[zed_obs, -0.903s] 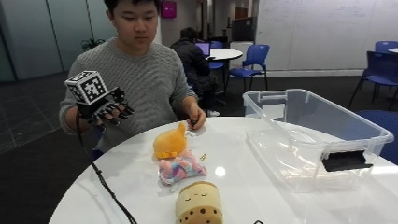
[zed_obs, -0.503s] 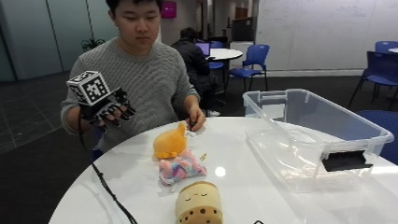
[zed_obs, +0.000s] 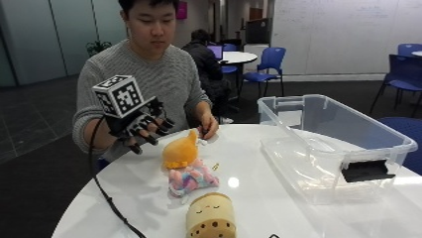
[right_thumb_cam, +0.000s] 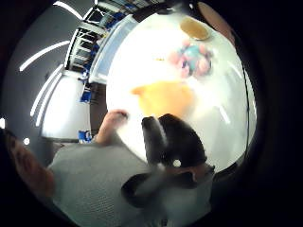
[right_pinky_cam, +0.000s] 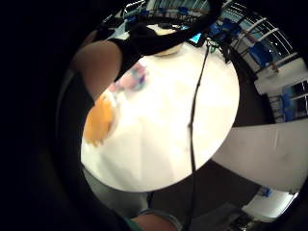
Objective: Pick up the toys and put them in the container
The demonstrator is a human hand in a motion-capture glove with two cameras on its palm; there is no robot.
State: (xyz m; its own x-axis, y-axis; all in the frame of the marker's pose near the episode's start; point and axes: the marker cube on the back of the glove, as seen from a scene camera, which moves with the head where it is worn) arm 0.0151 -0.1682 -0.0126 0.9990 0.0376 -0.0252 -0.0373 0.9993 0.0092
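The round white bench [zed_obs: 277, 198] is carrying the clear plastic container [zed_obs: 336, 144], well apart from the fingers [zed_obs: 146, 136] across open surface. The gloved right hand [zed_obs: 139, 130] is now hovering nearer the bench edge than a second ago, fingers apart and empty, just beside the orange plush toy [zed_obs: 180, 151]; pink-and-blue plush toy [zed_obs: 191, 179] and tan cylindrical plush toy [zed_obs: 210, 216] are lying beyond.

White table [zed_obs: 277, 208]: three toys [zed_obs: 188, 171], clear container [zed_obs: 330, 144].
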